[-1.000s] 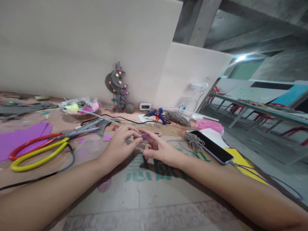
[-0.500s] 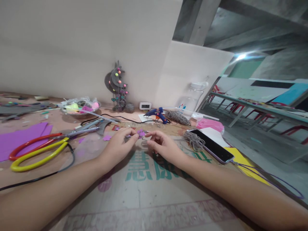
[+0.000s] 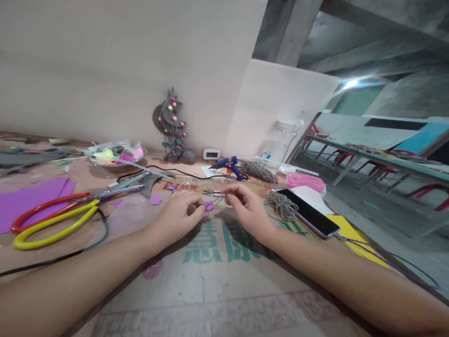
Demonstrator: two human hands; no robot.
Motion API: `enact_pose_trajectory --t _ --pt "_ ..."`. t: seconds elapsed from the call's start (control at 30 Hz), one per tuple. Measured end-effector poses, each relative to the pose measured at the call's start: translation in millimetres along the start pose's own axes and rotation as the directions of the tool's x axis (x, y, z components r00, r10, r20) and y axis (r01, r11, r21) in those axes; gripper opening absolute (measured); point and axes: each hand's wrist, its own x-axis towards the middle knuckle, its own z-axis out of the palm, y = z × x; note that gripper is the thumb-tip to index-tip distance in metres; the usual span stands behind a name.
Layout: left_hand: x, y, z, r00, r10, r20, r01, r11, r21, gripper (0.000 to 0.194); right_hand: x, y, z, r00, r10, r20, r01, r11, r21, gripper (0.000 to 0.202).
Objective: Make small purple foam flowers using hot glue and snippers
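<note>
Between the thumb and fingers of my left hand [image 3: 180,213] is a small purple flower [image 3: 209,206], held just above the cardboard. My right hand [image 3: 245,208] is closed in a pinch close beside it. A thin grey cord [image 3: 219,199] runs from the flower to those right fingertips. Just behind, a small metal pointed tool [image 3: 211,193] shows near the right fingers; its exact kind and whether it is touched are unclear. More purple flower cutouts [image 3: 155,201] lie left of my left hand.
Large scissors [image 3: 56,224] with red and yellow handles lie left, by purple sheets [image 3: 31,201]. Behind are a blue glue gun [image 3: 229,166], a white digital clock [image 3: 212,154] and a moon ornament [image 3: 170,121]. At right are grey yarn [image 3: 282,205] and a phone [image 3: 310,213].
My right hand has moved slightly right and up from the flower, with the cord now stretching between. The flower has shifted slightly down and right in my left hand.
</note>
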Motion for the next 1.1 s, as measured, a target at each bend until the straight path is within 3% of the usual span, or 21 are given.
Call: enact_pose_trajectory --t 0.1,0.2,0.3,0.4,0.47,0.57,0.67,0.73,0.87,1.1 --pt "0 3 -0.9 0.999 0.017 0.037 -0.016 1.0 -0.018 0.019 0 -3 1 0.998 -0.061 -0.023 0.061 0.998 -0.025 0.012" --pt "0 4 -0.7 0.997 0.006 0.074 0.001 0.995 -0.098 0.021 2 -3 4 0.995 -0.086 0.059 0.084 0.996 0.044 0.015" --pt "2 0 0.9 0.994 -0.075 0.082 0.092 0.966 -0.243 0.023 4 3 6 0.993 0.06 0.103 -0.078 0.98 0.183 0.027" --pt "5 -7 2.3 0.978 -0.19 0.086 0.208 0.912 -0.353 0.025 6 8 4 0.989 0.145 -0.024 -0.136 0.969 0.207 0.018" --pt "6 -10 2.5 0.968 -0.238 0.085 0.252 0.891 -0.378 0.025 6 8 1 0.992 0.091 -0.09 -0.079 0.989 0.129 0.012" --pt "8 -10 1.6 0.961 -0.268 0.066 0.272 0.88 -0.389 0.024 3 0 -3 0.997 -0.043 -0.065 0.04 0.998 -0.049 0.022" --pt "8 -8 0.5 0.958 -0.283 0.048 0.28 0.881 -0.381 0.025 0 -9 -4 0.993 -0.086 -0.083 0.078 0.993 -0.091 0.024" --pt "8 -8 0.4 0.959 -0.277 0.055 0.277 0.883 -0.38 0.025 -2 -12 -3 0.999 -0.037 -0.034 0.035 0.996 -0.079 0.025" --pt "7 -9 0.9 0.97 -0.231 0.078 0.243 0.885 -0.398 0.026 -1 -9 1 0.968 0.005 0.251 0.022 0.994 -0.103 0.033" --pt "3 2 -0.6 0.981 -0.168 0.102 0.19 0.942 -0.276 0.026 1 -7 5 0.964 0.08 0.253 -0.073 0.997 -0.038 0.03"
